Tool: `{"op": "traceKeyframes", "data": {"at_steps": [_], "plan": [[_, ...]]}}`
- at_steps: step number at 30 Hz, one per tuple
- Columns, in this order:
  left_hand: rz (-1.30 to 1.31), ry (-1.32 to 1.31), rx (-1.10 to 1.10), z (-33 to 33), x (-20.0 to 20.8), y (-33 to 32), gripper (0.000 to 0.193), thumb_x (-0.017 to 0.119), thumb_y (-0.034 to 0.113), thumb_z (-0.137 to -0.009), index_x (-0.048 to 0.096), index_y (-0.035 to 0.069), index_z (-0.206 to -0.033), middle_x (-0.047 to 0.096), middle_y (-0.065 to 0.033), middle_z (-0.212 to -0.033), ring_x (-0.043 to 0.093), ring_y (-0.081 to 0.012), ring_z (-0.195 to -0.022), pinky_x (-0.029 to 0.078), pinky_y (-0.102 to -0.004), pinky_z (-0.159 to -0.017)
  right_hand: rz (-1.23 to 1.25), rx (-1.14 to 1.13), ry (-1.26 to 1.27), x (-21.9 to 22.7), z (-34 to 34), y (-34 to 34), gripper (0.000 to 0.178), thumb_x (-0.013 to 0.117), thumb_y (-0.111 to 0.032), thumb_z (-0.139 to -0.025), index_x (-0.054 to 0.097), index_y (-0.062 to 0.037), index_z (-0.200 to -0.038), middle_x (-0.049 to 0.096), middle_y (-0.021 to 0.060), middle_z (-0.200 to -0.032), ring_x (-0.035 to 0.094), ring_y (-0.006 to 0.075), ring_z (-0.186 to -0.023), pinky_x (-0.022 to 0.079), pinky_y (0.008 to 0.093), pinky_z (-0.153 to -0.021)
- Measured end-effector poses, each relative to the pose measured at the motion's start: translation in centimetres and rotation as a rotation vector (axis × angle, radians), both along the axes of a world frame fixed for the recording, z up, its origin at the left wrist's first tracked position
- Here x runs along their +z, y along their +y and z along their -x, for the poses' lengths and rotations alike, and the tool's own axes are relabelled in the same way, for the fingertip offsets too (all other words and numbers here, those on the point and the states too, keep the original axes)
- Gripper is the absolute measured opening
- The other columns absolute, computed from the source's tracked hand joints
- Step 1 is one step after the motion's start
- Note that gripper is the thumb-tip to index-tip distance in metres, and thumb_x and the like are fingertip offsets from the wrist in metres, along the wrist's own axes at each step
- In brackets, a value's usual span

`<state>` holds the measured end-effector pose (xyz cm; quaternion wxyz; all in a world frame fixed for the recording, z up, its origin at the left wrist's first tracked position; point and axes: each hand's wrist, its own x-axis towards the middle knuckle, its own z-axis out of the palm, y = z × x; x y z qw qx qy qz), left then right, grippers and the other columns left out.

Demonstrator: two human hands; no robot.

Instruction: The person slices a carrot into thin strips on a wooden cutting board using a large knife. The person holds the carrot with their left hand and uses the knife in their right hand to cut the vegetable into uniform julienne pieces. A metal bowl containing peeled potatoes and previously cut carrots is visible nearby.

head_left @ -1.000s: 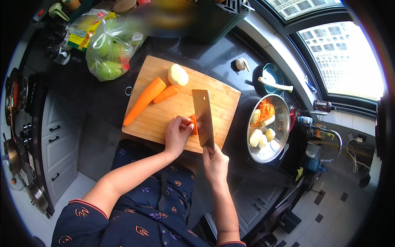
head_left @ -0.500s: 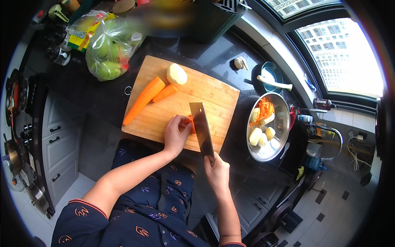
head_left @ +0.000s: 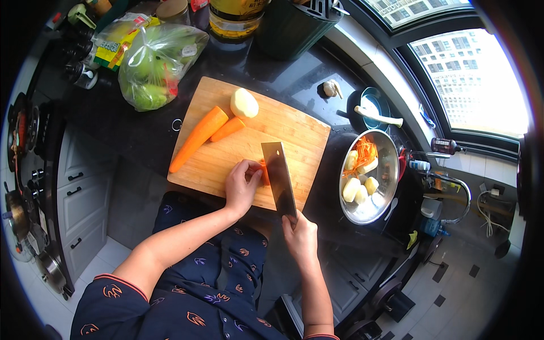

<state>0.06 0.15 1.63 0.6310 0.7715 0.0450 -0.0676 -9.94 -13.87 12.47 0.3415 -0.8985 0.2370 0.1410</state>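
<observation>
My right hand [head_left: 300, 237] is wrapped round the handle of a cleaver [head_left: 279, 178], whose broad dark blade stands over the front of the wooden cutting board [head_left: 303, 127]. Just left of the blade, the bent fingers of my left hand [head_left: 242, 186] hold a small piece of carrot [head_left: 264, 173] on the board, partly hidden by the fingers and blade. Farther back on the board lie a long peeled carrot [head_left: 199, 139], a shorter carrot piece [head_left: 228, 129] and a peeled potato [head_left: 244, 103].
Right of the board stands a steel bowl [head_left: 387, 195] with carrot shreds and several peeled pale chunks. Beyond it are a small dark bowl [head_left: 386, 102] with a pale-handled tool across it, and garlic [head_left: 331, 88]. A plastic bag of green produce [head_left: 150, 73] sits back left.
The cleaver has shifted very slightly right and toward me, and a little more of the held carrot piece shows. My left hand stays nearly still.
</observation>
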Motion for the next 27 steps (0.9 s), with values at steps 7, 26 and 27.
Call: {"op": "traceKeyframes", "data": {"at_steps": [7,26,27], "plan": [[-0.001,0.06,0.014,0.0,0.0,0.0,0.009,0.072,0.001,-0.091,0.067,0.001,-0.098,0.07,-0.0079,-0.09,0.068,-0.0181,-0.081,0.054,-0.0305,-0.075,-0.022,0.025,-0.015,-0.4,-0.3,0.0,0.017,0.067,-0.011,-0.094,0.067,0.0034,-0.102,0.072,0.0247,-0.085,0.073,0.0387,-0.08,0.059,0.0413,-0.069],[-0.018,0.046,-0.006,0.0,0.0,0.3,0.008,0.072,0.0,-0.09,0.068,0.0,-0.096,0.072,-0.0099,-0.089,0.071,-0.0214,-0.081,0.055,-0.0332,-0.075,0.087,0.141,-0.1,-3.3,-3.4,1.0,0.015,0.065,-0.013,-0.094,0.066,0.0023,-0.096,0.069,0.0279,-0.079,0.07,0.0457,-0.078,0.058,0.051,-0.07],[-0.015,0.039,-0.017,-0.1,0.2,0.4,0.008,0.072,0.0,-0.09,0.068,0.0,-0.097,0.073,-0.0096,-0.089,0.071,-0.0209,-0.082,0.055,-0.0328,-0.075,0.093,0.123,-0.094,-3.7,-3.4,1.1,0.015,0.064,-0.013,-0.094,0.065,0.0016,-0.095,0.069,0.0282,-0.078,0.069,0.0462,-0.077,0.058,0.052,-0.069]]}}
